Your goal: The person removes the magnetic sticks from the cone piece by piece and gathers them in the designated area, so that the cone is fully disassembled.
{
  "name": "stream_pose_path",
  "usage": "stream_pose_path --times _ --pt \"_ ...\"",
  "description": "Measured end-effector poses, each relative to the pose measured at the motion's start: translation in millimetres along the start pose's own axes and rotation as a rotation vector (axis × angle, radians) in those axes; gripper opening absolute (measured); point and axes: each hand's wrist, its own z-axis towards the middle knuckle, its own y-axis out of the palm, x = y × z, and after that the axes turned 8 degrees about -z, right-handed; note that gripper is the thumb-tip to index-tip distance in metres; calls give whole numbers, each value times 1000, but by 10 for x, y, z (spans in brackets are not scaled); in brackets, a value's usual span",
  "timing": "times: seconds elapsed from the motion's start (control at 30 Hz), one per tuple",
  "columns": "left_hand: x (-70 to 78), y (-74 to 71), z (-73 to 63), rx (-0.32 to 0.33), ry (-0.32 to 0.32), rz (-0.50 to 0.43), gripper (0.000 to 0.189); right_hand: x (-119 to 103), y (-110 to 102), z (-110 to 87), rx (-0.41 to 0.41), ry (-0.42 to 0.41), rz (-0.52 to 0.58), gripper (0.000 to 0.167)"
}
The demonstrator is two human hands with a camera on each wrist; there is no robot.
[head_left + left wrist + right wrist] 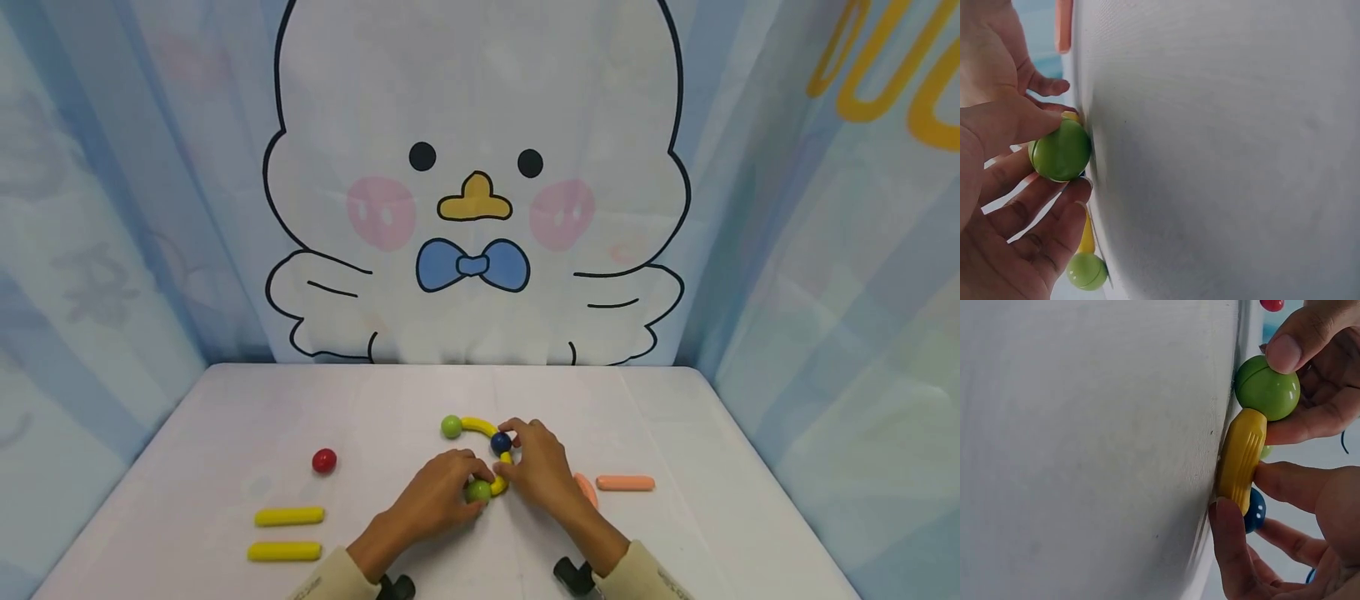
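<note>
On the white table, curved yellow sticks and balls form a bent chain in the head view. Its far end is a light green ball [451, 427], joined by a curved yellow stick [478, 424] to a dark blue ball [500, 443]. A second curved yellow stick [1241, 456] runs from the blue ball to a nearer green ball [1062, 151]. My left hand [444, 494] holds this nearer ball between thumb and fingers. With thumb and a fingertip, my right hand [542, 468] pinches the second yellow stick; other fingers reach by the blue ball.
Left of the hands lie a red ball [324, 461] and two straight yellow sticks, one farther [289, 517] and one nearer [284, 551]. Beyond my right wrist are a straight orange stick [626, 482] and a partly hidden curved orange piece [587, 490]. A printed curtain [480, 325] hangs behind the table.
</note>
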Motion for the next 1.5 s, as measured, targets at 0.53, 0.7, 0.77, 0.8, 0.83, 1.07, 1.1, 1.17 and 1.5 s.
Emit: stream_pose_path --times 0.53,0.7,0.77,0.8,0.83,1.07,1.1,1.17,1.5 --pt "42 -135 -102 -58 -17 56 29 15 -4 17 -7 6 7 55" --pt "34 -244 -210 -36 -53 19 30 -3 -8 7 -21 27 17 56" --pt "22 -293 -253 -22 -73 3 32 -9 -10 2 -26 33 25 56" --pt "14 -319 -274 -15 -82 -2 32 -10 -11 1 -26 33 28 57" --pt "2 -344 -296 -6 -87 -2 33 -10 -11 2 -26 32 32 57" --pt "-65 -513 -491 78 -141 4 39 -3 7 1 -37 48 38 57" --pt "-69 -534 -517 93 -154 3 40 -2 7 1 -37 47 38 57" --pt "-79 -572 -567 126 -178 0 40 4 7 -1 -34 44 42 57" --pt "-172 -755 -744 242 -257 -73 40 18 3 -23 -34 34 50 55"
